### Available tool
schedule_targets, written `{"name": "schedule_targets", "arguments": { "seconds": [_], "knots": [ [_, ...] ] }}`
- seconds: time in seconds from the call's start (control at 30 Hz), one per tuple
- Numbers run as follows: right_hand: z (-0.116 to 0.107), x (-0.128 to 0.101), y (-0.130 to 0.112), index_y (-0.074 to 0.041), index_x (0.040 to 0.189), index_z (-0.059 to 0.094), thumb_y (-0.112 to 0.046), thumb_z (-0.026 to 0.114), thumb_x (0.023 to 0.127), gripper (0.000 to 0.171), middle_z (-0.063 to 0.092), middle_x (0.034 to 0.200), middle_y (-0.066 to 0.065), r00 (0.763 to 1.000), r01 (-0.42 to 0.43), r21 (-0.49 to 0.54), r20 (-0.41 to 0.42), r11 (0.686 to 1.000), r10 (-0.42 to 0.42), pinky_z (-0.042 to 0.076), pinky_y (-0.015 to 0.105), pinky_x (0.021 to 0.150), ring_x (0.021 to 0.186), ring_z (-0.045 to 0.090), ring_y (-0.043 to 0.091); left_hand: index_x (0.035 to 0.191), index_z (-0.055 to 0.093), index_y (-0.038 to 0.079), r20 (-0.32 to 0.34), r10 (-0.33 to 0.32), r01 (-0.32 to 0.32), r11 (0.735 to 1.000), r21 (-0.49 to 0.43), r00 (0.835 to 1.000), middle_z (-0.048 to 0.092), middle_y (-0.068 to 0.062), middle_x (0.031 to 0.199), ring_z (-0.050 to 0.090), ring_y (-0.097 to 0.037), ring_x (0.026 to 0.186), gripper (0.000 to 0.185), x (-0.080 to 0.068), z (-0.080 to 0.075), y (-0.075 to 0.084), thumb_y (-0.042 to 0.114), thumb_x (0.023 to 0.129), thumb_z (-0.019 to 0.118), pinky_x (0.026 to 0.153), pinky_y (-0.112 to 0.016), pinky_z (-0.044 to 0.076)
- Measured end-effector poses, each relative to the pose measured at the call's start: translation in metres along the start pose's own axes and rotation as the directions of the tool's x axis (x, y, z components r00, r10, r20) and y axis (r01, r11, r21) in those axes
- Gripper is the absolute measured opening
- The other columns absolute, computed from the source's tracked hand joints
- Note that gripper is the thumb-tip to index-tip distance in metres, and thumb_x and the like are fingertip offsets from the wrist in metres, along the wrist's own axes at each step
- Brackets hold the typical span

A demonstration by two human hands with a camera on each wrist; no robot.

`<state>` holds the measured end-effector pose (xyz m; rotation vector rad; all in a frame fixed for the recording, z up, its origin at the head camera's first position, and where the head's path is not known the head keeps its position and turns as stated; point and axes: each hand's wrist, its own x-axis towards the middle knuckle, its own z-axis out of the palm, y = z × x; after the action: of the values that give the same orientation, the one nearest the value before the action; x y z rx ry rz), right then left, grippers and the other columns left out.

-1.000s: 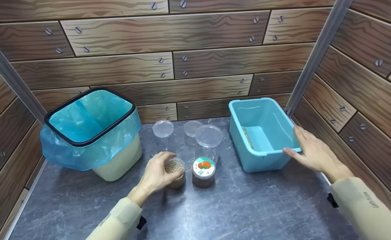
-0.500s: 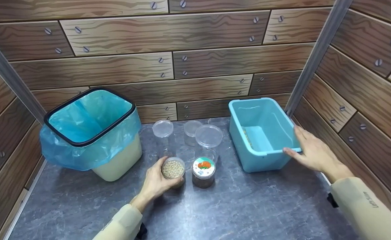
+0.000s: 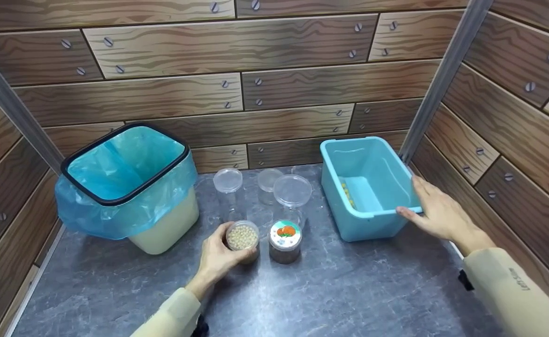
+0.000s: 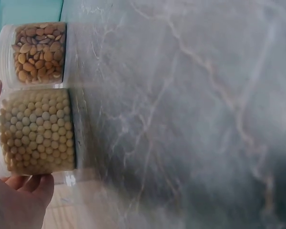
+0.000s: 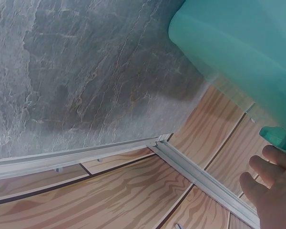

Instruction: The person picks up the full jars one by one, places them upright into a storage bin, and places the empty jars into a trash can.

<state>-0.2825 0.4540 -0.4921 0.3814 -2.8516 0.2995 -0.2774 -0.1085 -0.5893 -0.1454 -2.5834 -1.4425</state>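
My left hand grips a clear jar of round, pale beans, thumb on its near right side and fingers on its left. In the left wrist view the jar of beans stands on the grey marbled tabletop. Close on its right is a second jar, its white and green lid printed with an orange picture; brown, almond-like kernels fill it. My right hand rests with extended fingers on the near right corner of a light blue bin. Small yellow pieces lie inside the bin.
Several clear containers stand behind the jars, among them a narrow one and a wider one. At left a cream bin bears a blue bag under a black rim. Wood-patterned walls enclose the back and sides.
My left hand has shifted from over the bean jar's top down to its left side, uncovering the beans. My right hand and the blue bin keep their places.
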Motion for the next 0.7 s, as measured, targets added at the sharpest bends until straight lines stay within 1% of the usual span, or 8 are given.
{"name": "schedule_targets", "arguments": {
  "seconds": [0.17, 0.27, 0.4, 0.53, 0.7],
  "knots": [
    [-0.001, -0.001, 0.0, 0.016, 0.169, 0.031, -0.054, 0.072, 0.105, 0.103, 0.038, 0.173, 0.042, 1.0, -0.008, -0.001, 0.006, 1.0, 0.008, 0.037, 0.075, 0.127, 0.158, 0.042, 0.062, 0.14, 0.073, 0.012, -0.008, -0.003, 0.003, 1.0, -0.018, 1.0, 0.083, -0.007, 0.128, 0.079, -0.024, 0.114, 0.081, -0.001, 0.0, 0.004, 0.033, 0.07, 0.107, 0.104, -0.045, 0.062],
    [-0.002, -0.002, 0.0, 0.016, 0.169, 0.032, -0.054, 0.072, 0.105, 0.103, 0.039, 0.173, 0.042, 1.0, -0.008, -0.004, -0.001, 1.0, 0.008, 0.038, 0.075, 0.127, 0.158, 0.042, 0.062, 0.14, 0.073, 0.012, -0.015, 0.008, -0.009, 1.0, -0.018, 1.0, 0.084, -0.006, 0.128, 0.079, -0.023, 0.114, 0.081, -0.001, -0.002, 0.011, 0.035, 0.07, 0.107, 0.103, -0.044, 0.063],
    [-0.002, -0.002, 0.0, 0.016, 0.169, 0.031, -0.055, 0.072, 0.105, 0.104, 0.038, 0.173, 0.042, 1.0, -0.012, -0.004, 0.004, 1.0, 0.012, 0.037, 0.075, 0.127, 0.158, 0.042, 0.062, 0.141, 0.073, 0.01, -0.029, 0.028, -0.029, 0.999, -0.03, 0.999, 0.084, -0.007, 0.129, 0.08, -0.022, 0.116, 0.083, -0.001, -0.006, 0.023, 0.036, 0.07, 0.107, 0.103, -0.044, 0.064],
    [-0.001, -0.002, 0.0, 0.016, 0.169, 0.03, -0.055, 0.071, 0.105, 0.104, 0.037, 0.174, 0.042, 1.0, -0.018, 0.0, 0.016, 1.0, 0.018, 0.037, 0.076, 0.128, 0.159, 0.04, 0.062, 0.146, 0.071, 0.006, -0.048, 0.044, -0.046, 0.998, -0.049, 0.998, 0.082, -0.011, 0.134, 0.081, -0.026, 0.119, 0.088, 0.0, -0.011, 0.038, 0.035, 0.071, 0.107, 0.104, -0.047, 0.066],
    [0.0, -0.001, -0.001, 0.016, 0.169, 0.03, -0.055, 0.07, 0.106, 0.104, 0.036, 0.174, 0.041, 1.0, -0.019, 0.002, 0.017, 1.0, 0.019, 0.037, 0.075, 0.128, 0.159, 0.04, 0.062, 0.15, 0.068, 0.004, -0.066, 0.038, -0.042, 0.997, -0.059, 0.997, 0.08, -0.016, 0.139, 0.081, -0.029, 0.123, 0.093, 0.005, -0.018, 0.056, 0.034, 0.072, 0.107, 0.106, -0.049, 0.066]
  ]
}}
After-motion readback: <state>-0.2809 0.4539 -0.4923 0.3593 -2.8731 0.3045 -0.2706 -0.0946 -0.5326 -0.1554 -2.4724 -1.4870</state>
